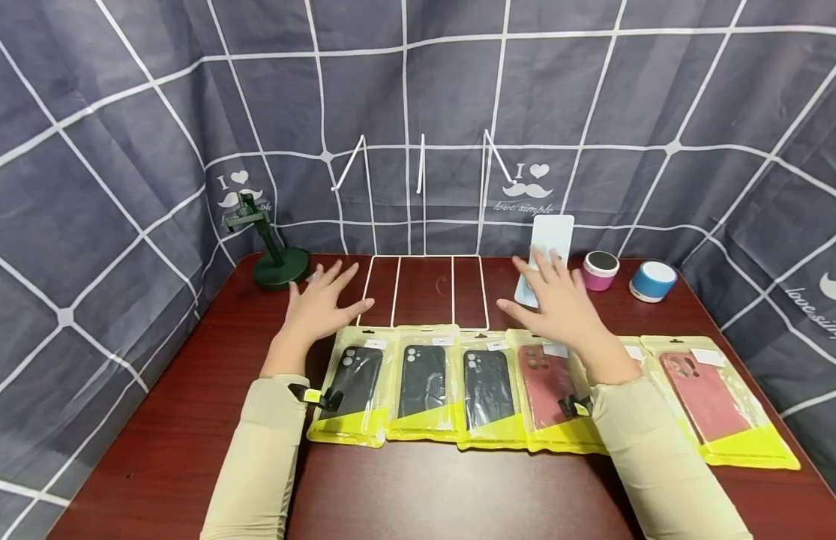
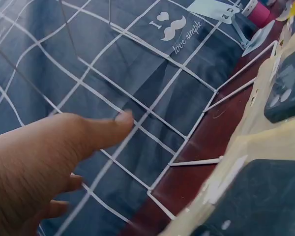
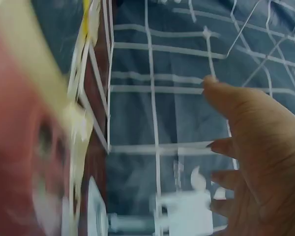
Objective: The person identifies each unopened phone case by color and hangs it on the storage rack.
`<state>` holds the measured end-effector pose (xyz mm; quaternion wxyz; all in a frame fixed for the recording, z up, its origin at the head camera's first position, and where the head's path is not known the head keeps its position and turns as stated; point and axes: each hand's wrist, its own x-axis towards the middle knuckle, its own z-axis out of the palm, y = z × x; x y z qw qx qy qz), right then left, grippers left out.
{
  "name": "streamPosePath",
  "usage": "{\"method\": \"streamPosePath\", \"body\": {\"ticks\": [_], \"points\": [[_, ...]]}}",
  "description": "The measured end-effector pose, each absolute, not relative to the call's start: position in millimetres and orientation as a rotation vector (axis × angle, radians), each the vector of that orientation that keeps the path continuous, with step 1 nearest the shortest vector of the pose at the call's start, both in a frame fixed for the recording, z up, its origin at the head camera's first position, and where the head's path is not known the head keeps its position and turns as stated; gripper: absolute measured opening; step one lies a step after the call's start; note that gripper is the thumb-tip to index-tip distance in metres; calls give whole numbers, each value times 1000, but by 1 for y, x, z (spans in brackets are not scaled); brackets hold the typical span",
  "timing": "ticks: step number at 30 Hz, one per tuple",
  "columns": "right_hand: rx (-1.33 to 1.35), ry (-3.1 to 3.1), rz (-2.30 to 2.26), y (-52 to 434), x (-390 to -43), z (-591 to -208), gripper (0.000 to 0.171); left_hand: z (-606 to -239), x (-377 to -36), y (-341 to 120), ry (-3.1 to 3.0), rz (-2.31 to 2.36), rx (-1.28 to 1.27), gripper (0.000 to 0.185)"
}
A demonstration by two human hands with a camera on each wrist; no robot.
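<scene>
Both hands are spread with straight fingers and hold nothing. My left hand [image 1: 319,306] is over the table, just beyond a pouch with a black phone case [image 1: 357,382]. My right hand [image 1: 562,304] is in front of a pale blue phone stand [image 1: 554,234], partly covering it. Below the right wrist lies a pouch with a red phone case [image 1: 544,379]. Two more black cases [image 1: 422,382] in pouches lie between the arms, and another red case [image 1: 706,396] is at the far right. The right forearm hides part of the row.
A white wire rack [image 1: 486,307] with hooked uprights stands at the table's back, behind the pouches. At back left is a dark green phone stand [image 1: 280,266]. A pink round speaker [image 1: 600,276] and a blue one [image 1: 652,282] sit at back right. Grey checked cloth [image 1: 451,90] surrounds the table.
</scene>
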<state>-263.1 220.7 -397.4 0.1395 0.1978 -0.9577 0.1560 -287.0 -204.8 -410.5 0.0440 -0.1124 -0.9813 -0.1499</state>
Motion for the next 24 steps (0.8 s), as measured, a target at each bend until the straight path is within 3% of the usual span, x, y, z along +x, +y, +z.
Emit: {"method": "streamPosePath", "body": {"ticks": [6,11,17,24], "points": [[1046,-2716,810,155,-254,-402,47,-450,-303,-215,-3018,-904,-438,59],[1317,-2758,752,79,-259,-412,41,-471,-313,-220,-2978,-1014,-503,50],[1207,-2959,492,25,-268,-424,49,-476,-316,-219,-2951,-1068,-505,51],[1127,-3073,383,8,-269,-435,49,-479,-312,-221,-2952,-1100,-484,51]]}}
